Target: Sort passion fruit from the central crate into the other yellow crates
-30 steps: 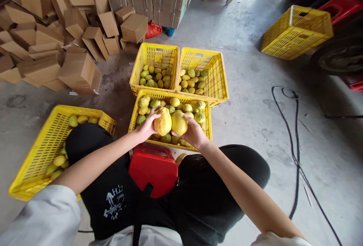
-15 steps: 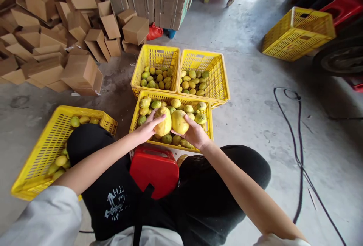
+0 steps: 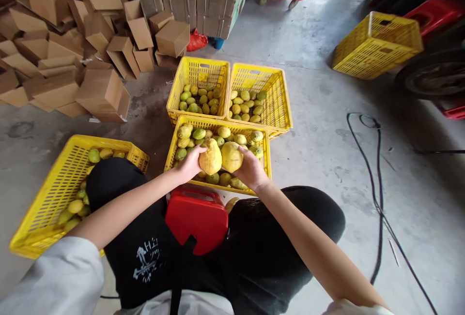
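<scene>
My left hand (image 3: 191, 164) is closed around a rough-skinned yellow lemon (image 3: 210, 157) that narrows toward its top. In my right hand (image 3: 250, 168) is a rounder, smoother yellow lemon (image 3: 232, 157), with a faint dark mark on its skin. The two fruits are held side by side, very close together, and the fingers beneath them are partly hidden. Both hands are above a yellow plastic crate (image 3: 268, 160) with several green and yellow lemons in it.
Two deeper yellow crates (image 3: 203, 63) (image 3: 278, 87) with lemons stand just beyond. Another lemon crate (image 3: 39, 199) is by my left knee. A red stool (image 3: 196, 218) sits between my legs. Cardboard boxes (image 3: 100, 90) pile up at left; a black cable (image 3: 379, 184) lies at right.
Both lemons have turned a little in my hands; the left one now shows its narrow end upward. The hands stay over the same crate. The view has shifted slightly.
</scene>
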The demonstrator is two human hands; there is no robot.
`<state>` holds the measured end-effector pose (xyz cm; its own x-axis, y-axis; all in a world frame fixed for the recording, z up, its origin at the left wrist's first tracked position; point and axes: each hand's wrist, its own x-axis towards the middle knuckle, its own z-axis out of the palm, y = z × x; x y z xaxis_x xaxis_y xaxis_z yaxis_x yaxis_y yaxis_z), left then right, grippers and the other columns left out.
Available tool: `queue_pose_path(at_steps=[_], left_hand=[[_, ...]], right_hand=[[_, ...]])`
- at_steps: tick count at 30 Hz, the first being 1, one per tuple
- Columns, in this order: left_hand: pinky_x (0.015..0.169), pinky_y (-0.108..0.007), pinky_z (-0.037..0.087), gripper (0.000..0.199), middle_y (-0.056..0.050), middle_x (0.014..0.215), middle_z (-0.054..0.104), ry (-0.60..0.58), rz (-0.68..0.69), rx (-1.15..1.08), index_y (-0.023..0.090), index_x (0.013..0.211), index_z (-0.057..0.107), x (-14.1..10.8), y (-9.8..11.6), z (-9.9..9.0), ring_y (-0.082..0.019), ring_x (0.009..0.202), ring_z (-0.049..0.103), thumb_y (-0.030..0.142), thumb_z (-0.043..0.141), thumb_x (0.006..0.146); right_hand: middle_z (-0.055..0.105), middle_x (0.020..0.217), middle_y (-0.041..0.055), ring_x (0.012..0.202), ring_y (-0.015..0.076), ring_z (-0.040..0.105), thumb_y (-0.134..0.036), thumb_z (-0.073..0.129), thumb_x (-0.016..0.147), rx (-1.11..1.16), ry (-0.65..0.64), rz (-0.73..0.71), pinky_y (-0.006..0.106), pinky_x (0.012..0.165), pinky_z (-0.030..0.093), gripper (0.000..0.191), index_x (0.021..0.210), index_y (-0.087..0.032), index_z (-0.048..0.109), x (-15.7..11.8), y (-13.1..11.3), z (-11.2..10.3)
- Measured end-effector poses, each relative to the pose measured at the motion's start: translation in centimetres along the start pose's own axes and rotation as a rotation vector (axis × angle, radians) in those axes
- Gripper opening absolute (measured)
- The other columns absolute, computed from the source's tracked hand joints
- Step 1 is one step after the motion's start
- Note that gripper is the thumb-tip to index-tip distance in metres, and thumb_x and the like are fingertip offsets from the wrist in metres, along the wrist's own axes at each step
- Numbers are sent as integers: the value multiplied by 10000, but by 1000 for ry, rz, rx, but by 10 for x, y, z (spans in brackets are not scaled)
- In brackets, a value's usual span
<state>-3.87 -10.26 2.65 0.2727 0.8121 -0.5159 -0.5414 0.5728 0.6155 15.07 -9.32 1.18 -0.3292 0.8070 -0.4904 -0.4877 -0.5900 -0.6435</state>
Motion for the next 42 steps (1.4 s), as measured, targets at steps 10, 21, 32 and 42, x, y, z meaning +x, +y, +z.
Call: queue_pose_path(at_steps=[10,21,32,42], left_hand=[[1017,-421,508,234,-92,1125,709,42,41,11,180,993,650,4,1,-2,-279,1186,620,306,737,816],[996,-428,517,356,-115,1092,713,-24,43,96,166,1030,658,-1,1,-2,-303,1161,638,319,810,747],[908,-394,549,235,-83,952,724,103,-48,-86,152,1028,650,3,11,1,-265,1055,671,260,545,847],[941,-398,545,247,-80,1047,712,34,22,-12,181,991,634,1,4,0,-271,1112,659,301,749,808]], right_hand=[[736,1066,48,1168,313,645,-406,677,714,-24,0,-24,478,879,618,330,1006,-268,611,1,-1,0],[740,1075,72,1199,327,629,-469,785,704,-70,-48,15,476,858,624,412,1037,-289,623,0,4,2],[748,1003,41,1193,355,620,-311,634,666,-1,-22,-11,512,873,605,258,919,-280,600,-1,-8,2],[735,1088,42,1157,298,647,-379,713,765,-93,-99,19,436,875,611,315,1055,-278,640,-4,-4,4]])
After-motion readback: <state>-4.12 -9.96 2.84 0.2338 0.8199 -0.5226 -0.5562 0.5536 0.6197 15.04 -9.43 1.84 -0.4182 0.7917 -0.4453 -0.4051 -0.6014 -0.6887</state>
